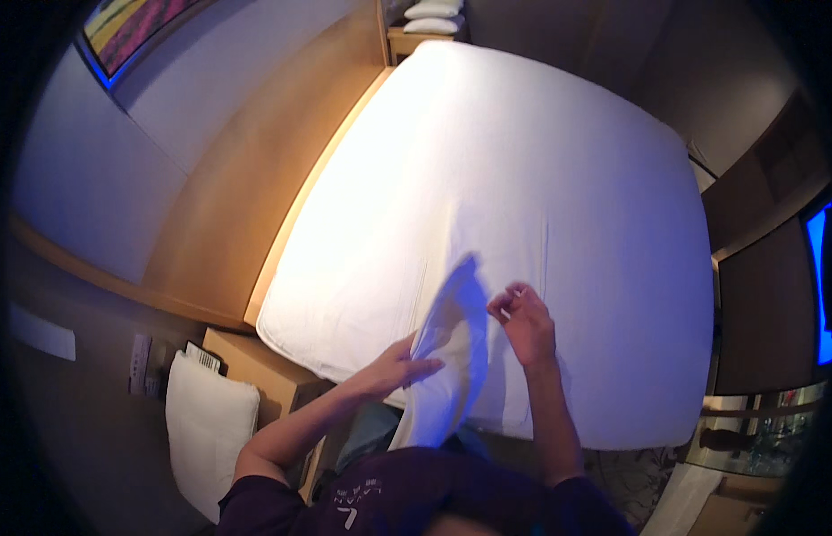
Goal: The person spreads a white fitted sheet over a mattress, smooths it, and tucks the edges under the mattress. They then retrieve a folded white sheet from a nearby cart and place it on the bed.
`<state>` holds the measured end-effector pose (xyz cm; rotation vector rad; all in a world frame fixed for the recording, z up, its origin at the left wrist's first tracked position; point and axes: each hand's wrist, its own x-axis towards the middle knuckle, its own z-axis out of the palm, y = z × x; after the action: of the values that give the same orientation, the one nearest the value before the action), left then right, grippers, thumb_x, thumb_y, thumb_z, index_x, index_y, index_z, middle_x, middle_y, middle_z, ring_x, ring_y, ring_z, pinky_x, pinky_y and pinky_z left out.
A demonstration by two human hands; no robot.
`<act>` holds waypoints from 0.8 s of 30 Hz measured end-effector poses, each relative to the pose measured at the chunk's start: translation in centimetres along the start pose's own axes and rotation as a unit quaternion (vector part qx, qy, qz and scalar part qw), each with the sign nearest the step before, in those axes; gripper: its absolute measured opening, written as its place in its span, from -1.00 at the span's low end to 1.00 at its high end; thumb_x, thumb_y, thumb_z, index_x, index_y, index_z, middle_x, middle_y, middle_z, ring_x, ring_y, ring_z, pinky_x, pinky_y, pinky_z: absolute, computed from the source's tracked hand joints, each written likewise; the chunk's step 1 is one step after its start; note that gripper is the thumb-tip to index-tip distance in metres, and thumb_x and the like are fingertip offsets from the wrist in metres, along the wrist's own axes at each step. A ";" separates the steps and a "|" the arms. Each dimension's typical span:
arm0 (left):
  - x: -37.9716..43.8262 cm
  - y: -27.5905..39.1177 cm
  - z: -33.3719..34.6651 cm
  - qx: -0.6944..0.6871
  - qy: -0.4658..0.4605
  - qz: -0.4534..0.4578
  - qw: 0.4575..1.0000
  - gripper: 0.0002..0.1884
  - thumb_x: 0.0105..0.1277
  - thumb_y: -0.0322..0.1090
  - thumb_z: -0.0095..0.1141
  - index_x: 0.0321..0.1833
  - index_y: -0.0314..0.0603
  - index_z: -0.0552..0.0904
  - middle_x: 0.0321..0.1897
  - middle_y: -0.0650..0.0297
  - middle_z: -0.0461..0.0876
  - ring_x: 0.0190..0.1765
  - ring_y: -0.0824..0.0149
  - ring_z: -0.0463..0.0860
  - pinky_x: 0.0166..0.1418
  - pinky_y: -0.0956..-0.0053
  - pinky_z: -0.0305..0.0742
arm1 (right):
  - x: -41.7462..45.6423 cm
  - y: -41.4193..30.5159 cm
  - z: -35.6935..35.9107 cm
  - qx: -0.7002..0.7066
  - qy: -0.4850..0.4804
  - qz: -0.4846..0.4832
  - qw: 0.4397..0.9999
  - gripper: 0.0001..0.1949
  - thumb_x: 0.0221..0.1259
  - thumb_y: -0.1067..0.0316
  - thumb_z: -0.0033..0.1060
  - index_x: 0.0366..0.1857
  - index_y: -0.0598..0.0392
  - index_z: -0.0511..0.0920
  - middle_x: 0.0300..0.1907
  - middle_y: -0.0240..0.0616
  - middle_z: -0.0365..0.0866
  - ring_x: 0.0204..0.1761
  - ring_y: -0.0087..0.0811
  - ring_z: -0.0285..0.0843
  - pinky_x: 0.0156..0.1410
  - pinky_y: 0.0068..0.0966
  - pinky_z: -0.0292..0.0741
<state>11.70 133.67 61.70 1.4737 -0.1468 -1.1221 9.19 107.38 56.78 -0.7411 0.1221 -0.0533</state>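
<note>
A bundle of white cloth [449,362] hangs in front of my torso, its upper tip raised over the near side of the bed. My left hand [399,368] grips the left edge of this cloth, thumb across the front. Just right of the cloth, my right hand [526,321] is raised with its fingers curled; a small pale bit shows at the fingertips, and I cannot tell whether it is cloth. Beneath both hands lies a large mattress [590,234] with a white cover, lightly creased near me.
A wooden headboard [255,201] runs along the left. At the lower left, a white pillow [211,415] rests against a wooden nightstand [255,362]. More pillows [433,25] are stacked beyond the far corner. A lit screen [821,288] and a glass-topped shelf [738,449] stand right.
</note>
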 end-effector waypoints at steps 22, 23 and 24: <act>30.1 41.8 -27.0 0.260 0.263 0.530 0.763 -0.62 0.44 -0.21 0.03 0.20 -0.27 0.54 0.02 0.08 0.65 0.06 0.25 0.64 0.15 0.34 0.55 | 0.3 4.0 -1.2 -0.062 0.263 -0.026 0.962 -0.87 0.38 0.42 0.05 -0.07 0.15 0.49 -0.29 -0.20 0.58 -0.18 -0.38 0.51 0.09 -0.37 0.43; 29.9 39.0 -26.4 0.252 0.224 0.521 0.784 -0.63 0.44 -0.22 0.02 0.21 -0.27 0.53 0.01 0.08 0.66 0.05 0.24 0.65 0.14 0.34 0.56 | 0.7 4.2 -0.5 -0.085 0.289 -0.014 0.954 -0.86 0.38 0.43 0.05 -0.06 0.15 0.49 -0.27 -0.19 0.60 -0.16 -0.40 0.54 0.10 -0.41 0.44; 29.4 34.1 -26.3 0.234 0.170 0.483 0.826 -0.63 0.45 -0.22 0.01 0.21 -0.27 0.53 0.01 0.07 0.66 0.04 0.23 0.66 0.13 0.34 0.57 | -0.1 5.1 -0.6 -0.110 0.294 0.019 0.949 -0.85 0.37 0.42 0.06 -0.06 0.16 0.50 -0.25 -0.19 0.61 -0.15 -0.41 0.55 0.09 -0.43 0.45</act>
<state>62.27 123.26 68.99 1.6686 -0.8635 0.0292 9.08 110.74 52.93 -0.9276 0.7215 -0.2272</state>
